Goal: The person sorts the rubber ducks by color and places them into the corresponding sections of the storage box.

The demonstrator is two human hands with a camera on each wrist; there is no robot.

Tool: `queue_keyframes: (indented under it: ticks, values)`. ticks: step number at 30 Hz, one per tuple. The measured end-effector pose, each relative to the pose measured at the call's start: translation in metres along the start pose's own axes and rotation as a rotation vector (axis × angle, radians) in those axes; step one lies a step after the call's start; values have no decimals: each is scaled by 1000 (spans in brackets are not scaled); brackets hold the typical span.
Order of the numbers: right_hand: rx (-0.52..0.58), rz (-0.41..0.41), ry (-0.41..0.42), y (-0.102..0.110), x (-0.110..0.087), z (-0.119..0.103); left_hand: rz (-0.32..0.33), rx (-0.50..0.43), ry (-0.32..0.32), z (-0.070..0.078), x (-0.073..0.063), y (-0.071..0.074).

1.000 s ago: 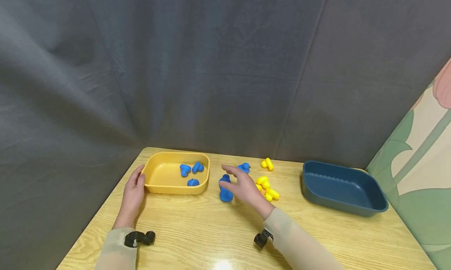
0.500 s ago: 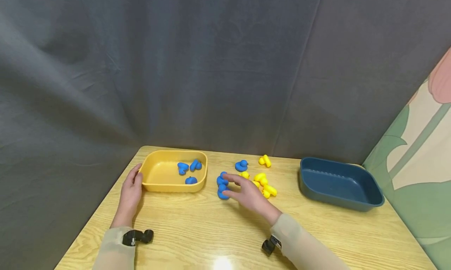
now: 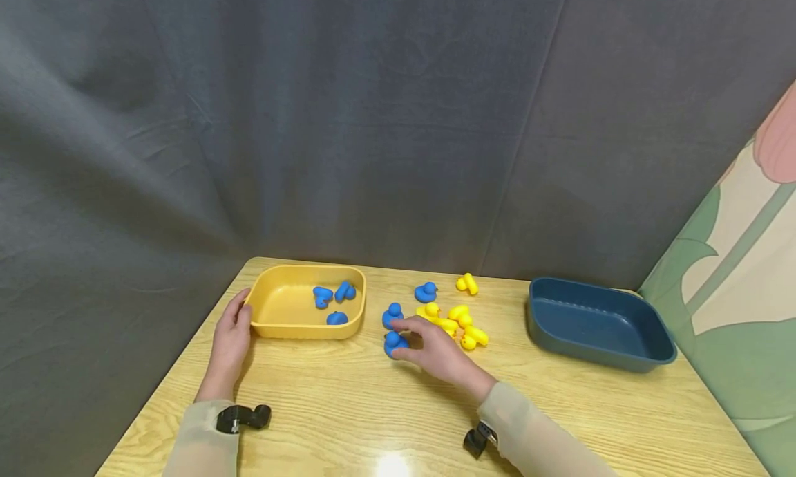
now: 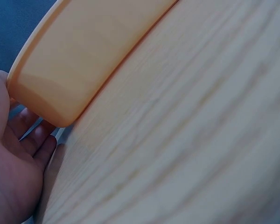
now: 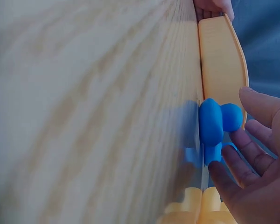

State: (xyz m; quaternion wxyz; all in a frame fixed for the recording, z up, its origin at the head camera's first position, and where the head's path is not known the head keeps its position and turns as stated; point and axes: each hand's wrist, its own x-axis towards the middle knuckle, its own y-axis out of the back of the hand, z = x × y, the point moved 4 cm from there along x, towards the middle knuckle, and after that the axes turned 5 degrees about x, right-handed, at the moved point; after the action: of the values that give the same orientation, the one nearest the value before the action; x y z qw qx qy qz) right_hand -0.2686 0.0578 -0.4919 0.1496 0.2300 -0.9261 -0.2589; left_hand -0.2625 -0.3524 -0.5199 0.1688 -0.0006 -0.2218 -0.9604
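Observation:
My left hand (image 3: 233, 335) holds the left end of a yellow tub (image 3: 298, 332), thumb at its near corner and fingers along its outer side. In the left wrist view that thumb meets the tub's rim (image 4: 30, 44). Inside the tub are 3 blue toy ducks (image 3: 337, 318). My right hand (image 3: 438, 352) reaches over a blue duck (image 3: 393, 341) on the table, thumb and fingers spread around it. In the right wrist view, a gap shows between the thumb and this blue duck (image 5: 211, 122). Just behind sits another blue duck (image 3: 392, 314).
A third blue duck (image 3: 425, 292) stands farther back. Several yellow ducks (image 3: 460, 315) lie right of the hand, one yellow duck (image 3: 468, 284) near the back edge. At the right is a dark blue tub (image 3: 591, 356). A grey curtain (image 3: 385, 131) hangs behind the wooden table (image 3: 323, 408).
My right hand has drawn back slightly toward me and come down around the nearer blue duck, which has shifted a little. My left hand stays on the yellow tub.

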Motion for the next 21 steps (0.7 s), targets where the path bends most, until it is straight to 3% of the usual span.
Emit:
queue_keyframes:
  ticks: [9, 21]
  values:
    - [-12, -41, -5, -4, 0, 4, -1, -5, -5, -1, 1, -1]
    - [-38, -33, -47, -5, 4, 8, -2, -20, -8, 0, 0, 0]
